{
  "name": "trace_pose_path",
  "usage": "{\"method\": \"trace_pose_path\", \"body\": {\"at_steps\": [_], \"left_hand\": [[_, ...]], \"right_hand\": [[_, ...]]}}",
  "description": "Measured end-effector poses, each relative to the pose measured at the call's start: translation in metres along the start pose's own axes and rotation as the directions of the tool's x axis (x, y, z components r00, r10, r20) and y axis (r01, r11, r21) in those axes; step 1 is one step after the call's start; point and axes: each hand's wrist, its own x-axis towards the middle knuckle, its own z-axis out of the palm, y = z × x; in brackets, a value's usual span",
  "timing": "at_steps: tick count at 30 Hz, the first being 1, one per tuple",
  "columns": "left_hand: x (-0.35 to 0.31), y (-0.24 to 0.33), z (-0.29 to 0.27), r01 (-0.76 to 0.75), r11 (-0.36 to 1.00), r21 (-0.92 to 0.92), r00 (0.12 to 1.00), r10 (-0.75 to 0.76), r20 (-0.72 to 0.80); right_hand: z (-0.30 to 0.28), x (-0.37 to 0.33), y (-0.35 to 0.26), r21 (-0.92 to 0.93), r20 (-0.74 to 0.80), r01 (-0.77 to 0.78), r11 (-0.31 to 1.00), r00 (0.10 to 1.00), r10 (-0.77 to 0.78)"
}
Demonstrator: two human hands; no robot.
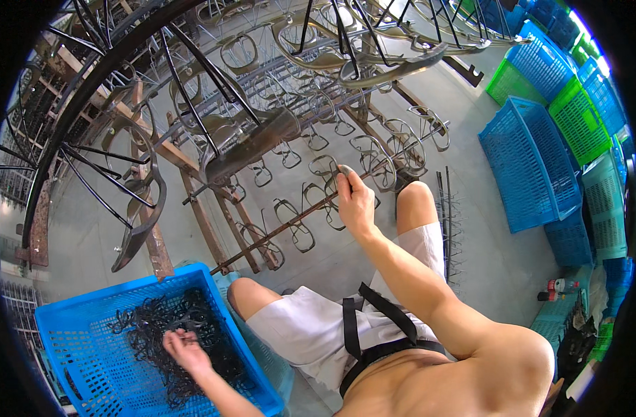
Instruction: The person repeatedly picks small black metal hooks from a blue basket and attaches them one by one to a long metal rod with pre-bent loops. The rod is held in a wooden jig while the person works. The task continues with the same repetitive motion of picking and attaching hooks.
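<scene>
My left hand (186,349) reaches into a blue plastic crate (57,316), just over a tangle of thin black wire-like pieces (175,313). Its fingers are loosely curled and apart, with nothing plainly held. Raised in front of me, my right hand (355,201) pinches a looped metal frame (323,165) beside a long thin rod (311,207). The fingers partly hide the place they grip. Along that rod hang more looped metal frames (295,224), dark and open in the middle.
Overhead are large curved metal frames with black struts (394,66). Wooden rack legs (203,229) stand on the grey floor ahead. Blue crates (519,167) and green crates (579,115) are stacked on the right. A spiky rod (449,222) lies beside my right leg.
</scene>
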Motion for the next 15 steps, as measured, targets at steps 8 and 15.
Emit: {"method": "trace_pose_path", "body": {"at_steps": [8,15], "left_hand": [[-0.052,-0.010,0.000,0.106,0.845,0.524,0.994,-0.093,-0.050],[-0.065,0.038,-0.003,0.080,0.778,0.623,0.995,-0.027,-0.094]], "right_hand": [[-0.012,0.009,0.006,0.234,0.217,-0.247,0.940,0.956,0.197],[-0.008,0.006,0.039,0.192,0.219,-0.143,0.971,0.971,0.100]]}}
